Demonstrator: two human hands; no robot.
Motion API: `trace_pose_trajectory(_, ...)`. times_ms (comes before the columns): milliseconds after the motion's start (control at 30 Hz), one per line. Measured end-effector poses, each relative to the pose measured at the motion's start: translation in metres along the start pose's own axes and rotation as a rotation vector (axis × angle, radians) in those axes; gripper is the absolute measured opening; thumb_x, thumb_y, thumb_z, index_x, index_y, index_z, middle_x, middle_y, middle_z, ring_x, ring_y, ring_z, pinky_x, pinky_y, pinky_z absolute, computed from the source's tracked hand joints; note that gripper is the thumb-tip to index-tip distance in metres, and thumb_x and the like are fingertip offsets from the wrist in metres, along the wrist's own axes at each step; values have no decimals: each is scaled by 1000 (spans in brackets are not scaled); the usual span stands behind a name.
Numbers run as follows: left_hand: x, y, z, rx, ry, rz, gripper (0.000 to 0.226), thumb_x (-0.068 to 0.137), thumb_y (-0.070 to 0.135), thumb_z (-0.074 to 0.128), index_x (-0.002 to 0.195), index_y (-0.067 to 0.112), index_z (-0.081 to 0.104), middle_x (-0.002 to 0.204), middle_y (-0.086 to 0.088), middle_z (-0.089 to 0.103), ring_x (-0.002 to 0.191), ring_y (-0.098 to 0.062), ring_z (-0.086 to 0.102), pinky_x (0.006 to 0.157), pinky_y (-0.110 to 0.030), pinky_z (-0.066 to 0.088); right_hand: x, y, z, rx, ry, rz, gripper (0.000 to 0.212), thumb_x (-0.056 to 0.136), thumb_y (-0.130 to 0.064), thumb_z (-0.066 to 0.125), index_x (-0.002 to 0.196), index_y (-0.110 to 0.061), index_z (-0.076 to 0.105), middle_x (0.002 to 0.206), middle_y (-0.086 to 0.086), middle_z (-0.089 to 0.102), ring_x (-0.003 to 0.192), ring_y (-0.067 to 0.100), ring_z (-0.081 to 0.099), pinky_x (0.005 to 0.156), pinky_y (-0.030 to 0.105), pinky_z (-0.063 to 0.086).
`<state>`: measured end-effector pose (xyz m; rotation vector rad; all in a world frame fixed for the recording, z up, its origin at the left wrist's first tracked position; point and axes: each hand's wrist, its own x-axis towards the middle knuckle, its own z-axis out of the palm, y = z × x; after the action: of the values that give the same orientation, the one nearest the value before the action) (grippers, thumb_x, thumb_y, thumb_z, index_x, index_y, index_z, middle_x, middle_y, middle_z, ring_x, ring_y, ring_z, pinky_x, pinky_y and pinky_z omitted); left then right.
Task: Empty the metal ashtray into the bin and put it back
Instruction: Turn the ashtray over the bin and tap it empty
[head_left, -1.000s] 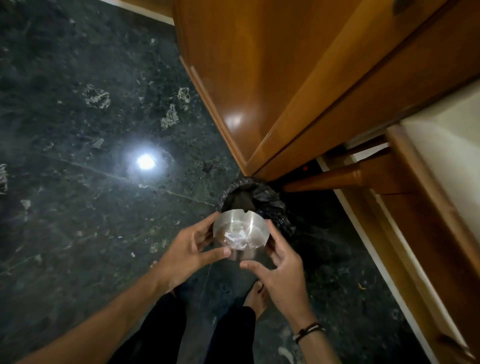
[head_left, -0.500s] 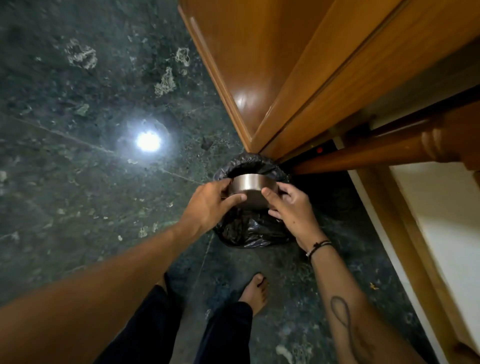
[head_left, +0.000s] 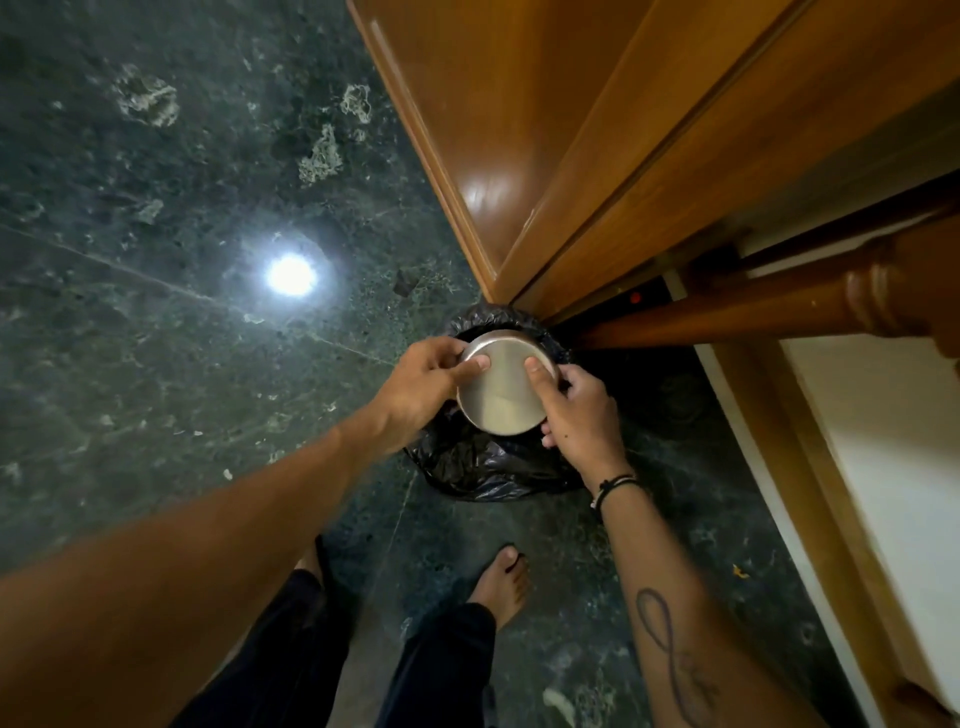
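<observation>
The round metal ashtray (head_left: 501, 392) is turned upside down, its flat shiny bottom facing me, right over the mouth of the bin (head_left: 483, 473), a small bin lined with a black plastic bag. My left hand (head_left: 421, 387) grips the ashtray's left rim, thumb on the bottom. My right hand (head_left: 579, 410) grips its right rim, thumb also on the bottom. The ashtray's inside and the bin's opening are mostly hidden behind it.
The bin stands on a dark green marble floor (head_left: 156, 364) at the corner of a wooden cabinet (head_left: 519, 130). A turned wooden leg (head_left: 753, 306) and a white-topped table edge (head_left: 883, 467) lie to the right. My bare feet (head_left: 501, 582) stand just behind the bin.
The ashtray went from upright with ash showing, to tipped on edge, to fully upside down over the bin. Both hands moved forward and down with it.
</observation>
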<state>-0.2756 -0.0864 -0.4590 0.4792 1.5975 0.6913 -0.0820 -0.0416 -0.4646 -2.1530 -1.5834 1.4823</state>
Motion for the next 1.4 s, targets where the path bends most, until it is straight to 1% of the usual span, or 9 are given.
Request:
trace_pose_trajectory(100,9,-4,9,-280,65,-157,16,106,24,65,100,9,68,99,-14,70,99,-31,64,90,-46,56,-7,3,1,-2,-23,3,46,103,-68,65,101,-22,71,97,13,77,72,25,72,40,21,53)
trace_pose_trajectory(200,20,-6,18,-319,197,-242,42,111,46,51,85,18,69,90,-5,72,84,-24,68,81,-39,55,-15,7,7,20,-7,13,50,103,-68,65,106,-19,71,99,12,78,78,28,77,59,44,69)
trace_pose_trajectory(333,32,-9,31,-352,277,-341,46,113,41,47,132,6,69,129,-22,74,118,-42,73,97,-54,62,-27,12,9,66,84,-27,33,106,-55,69,121,-26,72,111,6,78,104,33,78,91,63,65)
trace_pose_trajectory(533,40,-3,36,-406,314,-353,42,110,30,51,137,3,68,129,-24,75,113,-42,73,87,-51,62,-59,25,5,-527,439,-709,82,98,-12,52,175,-1,23,184,22,23,174,36,18,141,52,20)
trace_pose_trajectory(633,43,-2,37,-356,322,-348,40,107,27,52,129,1,73,129,-27,77,119,-46,75,103,-61,63,-64,30,16,-762,356,-873,96,92,-14,53,175,3,8,184,26,0,174,39,1,142,52,4)
trace_pose_trajectory(733,46,-2,35,-295,327,-360,41,108,26,50,131,0,72,127,-26,78,104,-40,76,94,-47,63,-62,39,30,-955,115,-850,100,94,-16,61,176,3,6,185,24,-5,175,38,1,143,49,2)
trace_pose_trajectory(1033,52,-14,42,-281,322,-363,43,108,25,52,132,-5,71,129,-28,77,114,-44,76,105,-58,62,-61,61,57,-893,199,-893,91,111,-40,55,176,2,8,186,23,2,175,37,7,143,52,12)
trace_pose_trajectory(1167,56,-19,45,-233,344,-326,35,108,24,50,121,-2,70,104,-22,69,91,-33,64,81,-45,53,-59,74,65,-908,219,-871,95,113,-52,55,176,3,8,187,24,6,175,36,8,143,51,11)
trace_pose_trajectory(1400,62,-36,45,-240,326,-345,22,107,22,51,105,4,66,90,-15,65,76,-29,62,74,-38,49,-58,85,67,-854,258,-857,89,116,-51,50,176,3,11,187,23,8,175,35,8,143,49,5)
